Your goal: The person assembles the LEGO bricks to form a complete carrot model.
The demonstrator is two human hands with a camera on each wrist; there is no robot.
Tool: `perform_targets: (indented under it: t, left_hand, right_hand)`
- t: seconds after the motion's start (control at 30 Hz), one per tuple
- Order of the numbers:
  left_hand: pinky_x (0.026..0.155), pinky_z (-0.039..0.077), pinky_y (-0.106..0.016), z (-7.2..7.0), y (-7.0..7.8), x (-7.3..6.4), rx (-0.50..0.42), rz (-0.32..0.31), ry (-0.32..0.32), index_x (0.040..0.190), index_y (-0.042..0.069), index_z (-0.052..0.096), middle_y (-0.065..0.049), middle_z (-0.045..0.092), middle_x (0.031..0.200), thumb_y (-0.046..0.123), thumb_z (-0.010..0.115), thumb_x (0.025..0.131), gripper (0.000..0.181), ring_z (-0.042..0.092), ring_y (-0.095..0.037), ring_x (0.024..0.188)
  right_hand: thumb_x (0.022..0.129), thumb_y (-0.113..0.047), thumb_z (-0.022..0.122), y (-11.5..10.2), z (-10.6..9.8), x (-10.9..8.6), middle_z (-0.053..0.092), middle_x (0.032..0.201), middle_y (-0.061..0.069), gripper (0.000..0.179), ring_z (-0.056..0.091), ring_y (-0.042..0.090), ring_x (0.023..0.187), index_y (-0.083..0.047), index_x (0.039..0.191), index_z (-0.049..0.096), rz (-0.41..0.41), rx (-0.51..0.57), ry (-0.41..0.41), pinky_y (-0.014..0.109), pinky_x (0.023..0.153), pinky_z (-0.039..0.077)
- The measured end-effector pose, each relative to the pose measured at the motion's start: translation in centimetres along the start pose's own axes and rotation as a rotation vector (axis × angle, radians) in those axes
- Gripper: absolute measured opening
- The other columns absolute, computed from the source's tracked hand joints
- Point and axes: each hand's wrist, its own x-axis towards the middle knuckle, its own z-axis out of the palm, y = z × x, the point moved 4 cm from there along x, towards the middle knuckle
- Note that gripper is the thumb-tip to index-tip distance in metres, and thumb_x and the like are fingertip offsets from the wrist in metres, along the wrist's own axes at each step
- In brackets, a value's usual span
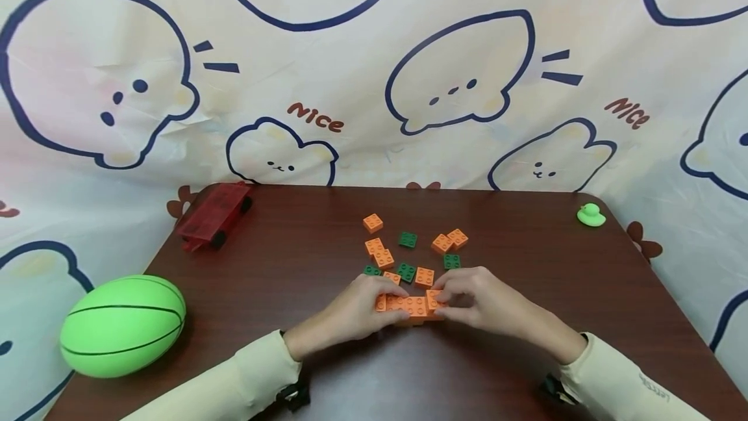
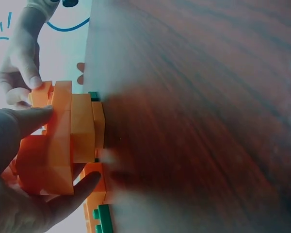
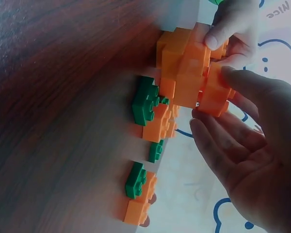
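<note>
A stepped build of orange toy building bricks (image 1: 411, 305) stands near the middle of the table, wider at the top than at its base. My left hand (image 1: 361, 307) grips its left end, thumb in front and fingers behind. At the other end, my right hand (image 1: 482, 299) pinches a small orange brick (image 3: 217, 90) between thumb and fingers. That brick sits at the studs of the build's top layer, slightly tilted in the right wrist view. Just behind lie loose orange bricks (image 1: 424, 277) and green bricks (image 1: 406, 271), several of each.
A green ball (image 1: 123, 325) rests at the table's left side. Behind it, a translucent red toy vehicle (image 1: 215, 214) with black wheels stands at the far left corner. A small green duck (image 1: 591, 215) sits far right. A printed cloth (image 1: 362, 83) hangs behind the table (image 1: 304, 226).
</note>
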Motion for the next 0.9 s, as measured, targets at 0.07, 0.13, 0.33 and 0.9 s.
perform_targets:
  t: [0.07, 0.13, 0.33, 0.9]
  left_hand:
    - [0.081, 0.052, -0.021, 0.1, 0.0, 0.2, -0.015, 0.007, -0.007, 0.113, 0.016, 0.079, 0.002, 0.078, 0.109, 0.031, 0.078, 0.093, 0.025, 0.066, -0.006, 0.095]
    - [0.080, 0.052, -0.021, 0.2, 0.0, 0.3, -0.025, 0.005, -0.014, 0.113, 0.016, 0.079, 0.002, 0.078, 0.109, 0.030, 0.078, 0.093, 0.025, 0.065, -0.004, 0.093]
    - [0.081, 0.053, -0.021, 0.3, -0.1, 0.1, -0.029, -0.005, -0.023, 0.113, 0.015, 0.078, 0.002, 0.078, 0.109, 0.030, 0.079, 0.092, 0.026, 0.065, -0.003, 0.090]
    - [0.079, 0.052, -0.020, 0.2, -0.1, 0.3, -0.037, 0.004, -0.010, 0.111, 0.014, 0.078, 0.001, 0.078, 0.106, 0.029, 0.080, 0.091, 0.025, 0.062, -0.003, 0.088]
  right_hand:
    - [0.088, -0.018, 0.083, 0.1, 0.0, -0.2, 0.076, 0.108, -0.001, 0.008, 0.072, 0.011, 0.095, -0.020, 0.094, 0.078, 0.000, -0.006, 0.010, 0.025, 0.077, 0.061]
    - [0.088, -0.019, 0.083, 0.3, 0.2, -0.3, 0.076, 0.104, -0.004, 0.009, 0.071, 0.008, 0.093, -0.021, 0.092, 0.075, 0.009, 0.008, 0.000, 0.026, 0.077, 0.061]
    - [0.084, -0.016, 0.086, 0.7, 1.1, -0.4, 0.074, 0.092, -0.009, 0.024, 0.069, 0.000, 0.086, -0.021, 0.087, 0.063, 0.071, 0.101, -0.045, 0.027, 0.074, 0.061]
    - [0.082, -0.012, 0.087, 1.5, 1.4, 0.0, 0.070, 0.093, -0.007, 0.025, 0.068, 0.002, 0.083, -0.022, 0.089, 0.065, 0.121, 0.197, -0.053, 0.025, 0.069, 0.061]
